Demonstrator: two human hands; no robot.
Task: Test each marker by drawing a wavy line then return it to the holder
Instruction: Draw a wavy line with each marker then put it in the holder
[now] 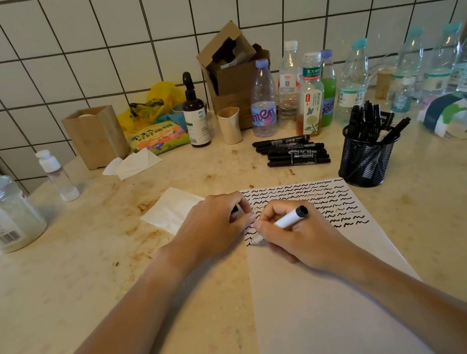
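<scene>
Right hand (294, 237) wrapped round one white marker (289, 219), black end cap up, tip down on the paper (322, 300) at its left edge. Left hand (216, 228) curled, pinching something small and black, likely the cap. One flat white sheet, about ten rows of black squiggles. Beyond, five black markers (294, 152) lying side by side. Right of them, one round black mesh holder (365, 160), bristling with markers. Farthest back, clear plastic bottles (263, 101).

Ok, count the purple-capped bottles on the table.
2: one purple-capped bottle right of the beige cup; the other behind the tea bottle, partly hidden. More could be hidden behind.
</scene>
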